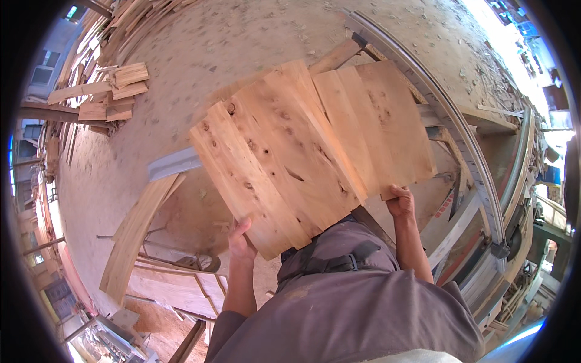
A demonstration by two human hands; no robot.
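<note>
Two wide wooden panels fill the middle, in front of my waist. The knotty wooden panel [272, 157] on the left shows dark knots and cracks, and its right edge stands slightly above the paler wooden panel [378, 124]. My left hand [243, 241] is closed on the near left corner of the knotty panel, thumb against its edge. My right hand [400, 201] grips the near edge of the paler panel, thumb on top and fingers underneath, mostly hidden. What supports the panels from below is largely covered by them.
A long metal rail [451, 115] on a wooden frame curves along the right. Left of me, a long plank [134, 233] rests near a grey metal piece [174, 163]. Cut boards [115, 94] are piled far left. A wheel [207, 262] sits low behind my left arm.
</note>
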